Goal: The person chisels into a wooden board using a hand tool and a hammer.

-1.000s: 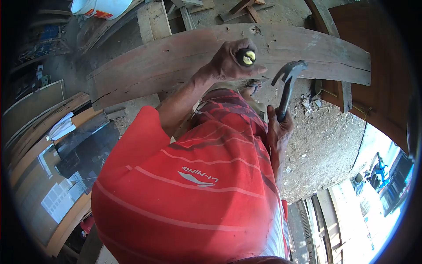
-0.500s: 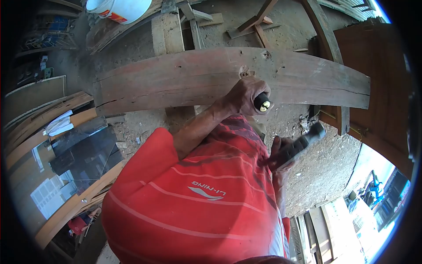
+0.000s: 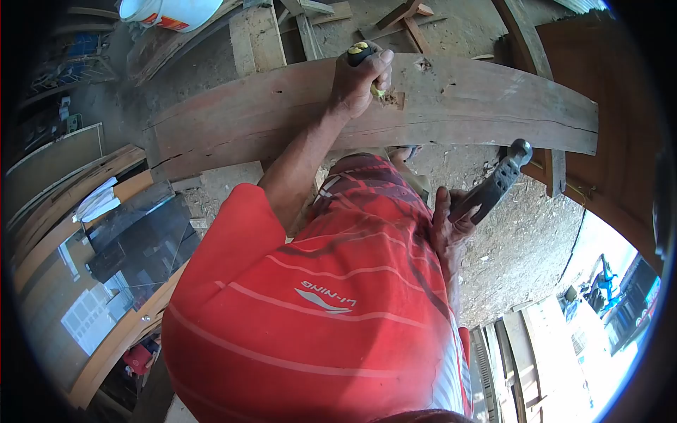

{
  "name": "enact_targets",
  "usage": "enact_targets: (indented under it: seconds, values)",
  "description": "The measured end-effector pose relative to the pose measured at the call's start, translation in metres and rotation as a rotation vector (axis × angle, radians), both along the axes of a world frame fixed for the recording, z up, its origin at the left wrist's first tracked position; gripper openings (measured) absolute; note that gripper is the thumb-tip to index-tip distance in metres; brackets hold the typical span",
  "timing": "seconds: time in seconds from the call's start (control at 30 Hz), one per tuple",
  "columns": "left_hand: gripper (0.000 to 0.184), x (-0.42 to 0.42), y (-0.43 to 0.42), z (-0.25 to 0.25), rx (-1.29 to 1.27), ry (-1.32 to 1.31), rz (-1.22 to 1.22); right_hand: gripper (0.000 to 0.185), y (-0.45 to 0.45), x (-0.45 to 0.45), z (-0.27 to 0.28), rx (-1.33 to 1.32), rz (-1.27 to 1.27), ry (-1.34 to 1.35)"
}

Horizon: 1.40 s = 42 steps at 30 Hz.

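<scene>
My left hand is wrapped round a chisel with a black and yellow handle. The handle end sticks out above the fist, and the lower end points at a shallow notch with loose wood chips in a long, weathered plank. Whether the blade touches the wood is hard to see. To the right, my right hand grips a hammer with a dark, hole-marked handle. Its rounded metal head is raised up and to the right, apart from the plank's near edge.
Timber offcuts lie beyond the plank, near a white bucket. A large brown wooden panel stands at right. At left is a table with dark sheets and papers. Wood chips cover the ground.
My left hand has moved away from me and left with the chisel, now tilted the other way, uncovering the notch. My right hand still holds the hammer, now raised slightly farther from me.
</scene>
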<state>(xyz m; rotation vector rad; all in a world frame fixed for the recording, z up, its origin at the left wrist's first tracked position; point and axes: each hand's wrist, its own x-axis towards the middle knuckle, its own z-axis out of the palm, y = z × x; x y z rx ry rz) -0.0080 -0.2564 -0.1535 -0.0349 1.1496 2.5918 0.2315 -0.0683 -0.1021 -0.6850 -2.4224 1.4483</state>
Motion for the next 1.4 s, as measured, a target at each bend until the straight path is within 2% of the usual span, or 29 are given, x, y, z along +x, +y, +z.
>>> enact_targets:
  seconds: [0.07,0.13,0.27,0.37,0.4,0.43,0.5,0.53,0.63,0.7,0.73,0.8,0.9,0.97,1.03,1.07,1.1,1.17,1.2,1.23,1.27,1.3,1.33,1.37,1.4]
  values:
    - [0.018,0.006,0.004,0.001,-0.061,0.037,0.026,0.026,-0.002,-0.001,-0.002,-0.145,-0.067,-0.038]
    - [0.018,0.009,0.006,0.003,-0.151,0.099,0.048,0.025,0.005,0.000,-0.008,-0.074,-0.015,-0.065]
    - [0.021,0.014,0.004,0.005,-0.365,0.225,-0.028,0.025,-0.005,-0.009,0.006,-0.104,-0.052,-0.098]
    - [0.024,0.023,0.004,0.020,-0.517,0.390,-0.065,0.026,-0.004,-0.013,0.015,-0.098,0.015,0.005]
    - [0.025,0.027,0.007,0.017,-0.544,0.466,-0.065,0.027,-0.013,-0.014,0.021,-0.013,-0.022,0.064]
    - [0.026,0.029,0.008,0.016,-0.570,0.544,-0.065,0.025,-0.003,-0.013,0.025,0.188,0.103,-0.144]
    - [0.030,0.035,0.008,0.016,-0.608,0.552,-0.140,0.024,-0.019,-0.025,0.039,-0.012,0.131,0.236]
    - [0.033,0.037,0.008,0.015,-0.646,0.557,-0.173,0.024,-0.013,-0.024,0.021,0.144,0.203,0.249]
    - [0.038,0.041,0.010,0.014,-0.690,0.615,-0.224,0.012,-0.012,-0.035,0.031,0.393,0.263,-0.427]
    - [0.038,0.040,0.013,0.003,-0.699,0.698,-0.204,0.014,-0.006,-0.030,0.030,0.406,0.279,-0.443]
    - [0.036,0.039,0.013,0.003,-0.612,0.711,-0.185,0.014,-0.007,-0.037,0.039,0.393,0.225,-0.367]
    - [0.035,0.047,0.012,0.009,-0.692,0.671,-0.194,0.014,-0.019,-0.033,0.069,0.347,0.118,-0.266]
    - [0.035,0.051,0.014,0.007,-0.718,0.689,-0.188,0.019,-0.012,-0.020,0.064,0.038,0.067,0.296]
    - [0.034,0.051,0.014,0.008,-0.738,0.728,-0.198,0.014,-0.011,-0.029,0.057,0.000,0.168,0.579]
    - [0.034,0.053,0.016,0.010,-0.743,0.731,-0.182,0.020,-0.005,-0.013,0.012,0.254,0.102,0.326]
    - [0.034,0.055,0.016,0.011,-0.747,0.730,-0.171,0.025,0.002,-0.014,0.011,0.411,0.221,-0.041]
    - [0.034,0.057,0.016,0.005,-0.700,0.708,-0.194,0.026,-0.001,-0.022,0.014,0.432,0.266,-0.399]
    - [0.034,0.049,0.016,-0.013,-0.609,0.680,-0.237,0.011,-0.006,-0.021,0.031,0.423,0.244,-0.451]
    - [0.035,0.047,0.014,-0.002,-0.626,0.892,-0.127,0.018,-0.008,-0.025,0.038,0.398,0.195,-0.286]
    - [0.036,0.055,0.012,0.002,-0.667,0.804,-0.165,0.029,-0.012,-0.020,0.043,0.359,0.136,-0.141]
    - [0.036,0.056,0.013,0.005,-0.709,0.736,-0.197,0.031,-0.011,-0.018,0.041,0.435,0.103,0.135]
    - [0.036,0.057,0.015,0.006,-0.746,0.667,-0.229,0.029,-0.006,-0.016,0.043,0.412,0.185,0.262]
    - [0.035,0.056,0.017,0.000,-0.753,0.783,-0.171,0.028,-0.001,-0.014,0.045,0.387,0.275,0.383]
    - [0.034,0.056,0.018,0.000,-0.756,0.788,-0.160,0.029,-0.008,-0.013,0.043,0.151,0.108,0.438]
    - [0.033,0.056,0.018,0.000,-0.756,0.796,-0.153,0.030,-0.007,-0.008,0.027,0.080,0.116,0.465]
